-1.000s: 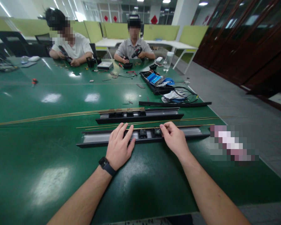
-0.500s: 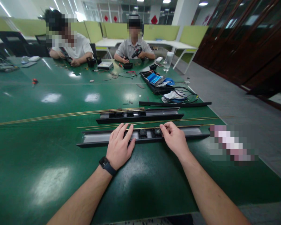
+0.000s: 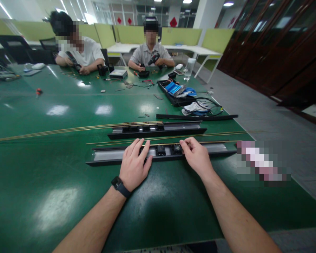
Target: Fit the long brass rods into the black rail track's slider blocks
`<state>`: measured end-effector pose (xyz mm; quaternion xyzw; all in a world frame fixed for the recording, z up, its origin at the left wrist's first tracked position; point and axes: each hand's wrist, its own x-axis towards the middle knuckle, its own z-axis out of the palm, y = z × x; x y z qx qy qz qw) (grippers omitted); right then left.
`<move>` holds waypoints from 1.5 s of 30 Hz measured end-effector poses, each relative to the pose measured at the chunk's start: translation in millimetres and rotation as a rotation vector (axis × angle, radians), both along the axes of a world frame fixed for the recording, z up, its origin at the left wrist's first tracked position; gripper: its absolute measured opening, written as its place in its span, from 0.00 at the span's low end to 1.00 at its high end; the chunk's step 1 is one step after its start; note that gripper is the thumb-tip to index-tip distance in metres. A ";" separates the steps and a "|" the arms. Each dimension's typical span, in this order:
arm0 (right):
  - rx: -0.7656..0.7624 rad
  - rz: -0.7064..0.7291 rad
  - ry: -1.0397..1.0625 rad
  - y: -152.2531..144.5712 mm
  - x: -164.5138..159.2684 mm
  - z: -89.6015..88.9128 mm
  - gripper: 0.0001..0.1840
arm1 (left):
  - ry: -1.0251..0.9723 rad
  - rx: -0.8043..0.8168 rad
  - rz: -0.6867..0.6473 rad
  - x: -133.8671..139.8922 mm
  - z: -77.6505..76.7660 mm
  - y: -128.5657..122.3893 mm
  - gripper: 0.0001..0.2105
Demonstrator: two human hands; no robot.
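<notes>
A long black channel [image 3: 107, 155] with a pale inside lies in front of me, small black blocks [image 3: 161, 150] seated in it. My left hand [image 3: 134, 161] rests across the channel, fingers stretched out over its far edge. Thumb and forefinger of my right hand [image 3: 196, 154] are pinched on a thin brass rod [image 3: 165, 143] running along the channel, beside the rightmost visible block [image 3: 176, 149]. More brass rods [image 3: 216, 134] lie just behind. Part of the channel and its blocks is hidden under my left hand.
A second black channel [image 3: 179, 132] with blocks lies behind, long brass rods [image 3: 68, 130] stretching left from it. Farther back are a black strip [image 3: 197, 117], gloves [image 3: 197, 107] and a black tray [image 3: 173, 100]. Two people sit across the green table [image 3: 76, 102], one holding a drill [image 3: 154, 59].
</notes>
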<state>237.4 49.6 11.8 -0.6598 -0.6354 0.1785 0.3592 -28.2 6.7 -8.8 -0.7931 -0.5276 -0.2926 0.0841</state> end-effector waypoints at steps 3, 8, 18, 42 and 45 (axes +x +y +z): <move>-0.003 0.002 0.001 0.4 0.0 0.4 0.24 | -0.008 -0.001 0.000 0.0 0.1 -0.1 0.29; -0.007 0.000 -0.022 0.6 -0.2 1.7 0.25 | 0.000 -0.004 0.005 0.1 0.0 0.1 0.28; -0.005 0.009 0.000 0.9 0.5 -0.3 0.21 | -0.007 -0.002 0.004 0.2 -0.1 0.2 0.28; 0.005 0.005 -0.016 1.0 -0.3 1.8 0.24 | -0.022 -0.004 0.004 0.6 -0.1 0.4 0.31; 0.006 0.008 -0.028 0.6 -0.3 1.9 0.24 | -0.020 0.001 0.002 0.4 -0.8 0.5 0.31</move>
